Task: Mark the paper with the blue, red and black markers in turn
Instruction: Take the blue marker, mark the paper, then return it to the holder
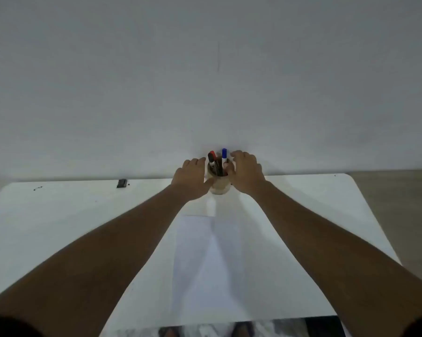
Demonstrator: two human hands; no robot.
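Observation:
A round wooden cup (219,187) stands at the far edge of the white table, against the wall. In it stand a blue marker (224,154), a red marker (213,153) and a black marker (210,158). My left hand (191,177) wraps the cup's left side, with the thumb on its wall. My right hand (246,171) is at the cup's right side; its thumb presses on the blue marker's white barrel and its fingers curl behind it. The blue marker is still in the cup. A white sheet of paper (205,263) lies between my forearms.
The white table (59,227) has rounded far corners and ends at a plain wall. A small black object (121,183) lies at the back left, with dark specks (38,188) further left. Floor shows past the table's right edge (399,203).

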